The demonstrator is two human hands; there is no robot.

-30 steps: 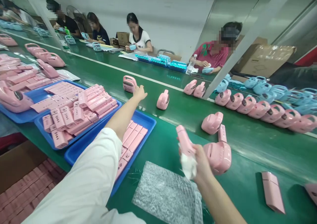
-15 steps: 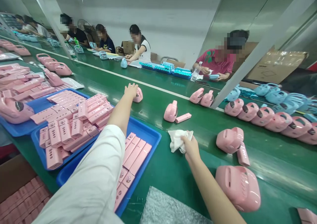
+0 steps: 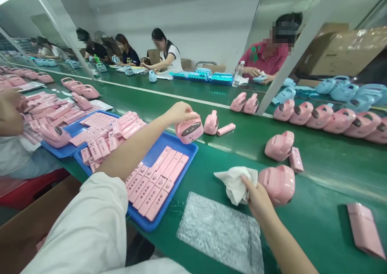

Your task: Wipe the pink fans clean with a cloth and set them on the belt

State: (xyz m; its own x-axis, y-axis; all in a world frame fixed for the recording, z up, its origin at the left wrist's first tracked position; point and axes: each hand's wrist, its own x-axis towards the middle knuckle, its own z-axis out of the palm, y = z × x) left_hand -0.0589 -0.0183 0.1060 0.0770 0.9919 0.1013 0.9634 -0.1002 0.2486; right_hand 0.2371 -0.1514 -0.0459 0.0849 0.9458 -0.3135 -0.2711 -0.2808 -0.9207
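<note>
Left hand [image 3: 180, 111]: fingers grasping case [image 3: 191, 132] by tray [image 3: 181, 147] far edge. Right hand [image 3: 256, 192]: fingers pinching cloth [image 3: 237, 189], right of tray. Sheet [image 3: 222, 233] also right of tray.

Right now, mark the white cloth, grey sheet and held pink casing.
White cloth [image 3: 236, 186], head view, crumpled middle.
Grey sheet [image 3: 222, 231], head view, upper face.
Held pink casing [image 3: 190, 130], head view, front face.

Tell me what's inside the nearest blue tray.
Rows of pink blocks lie in the blue tray; the left arm covers its left part, so anything there can't be seen.
</note>
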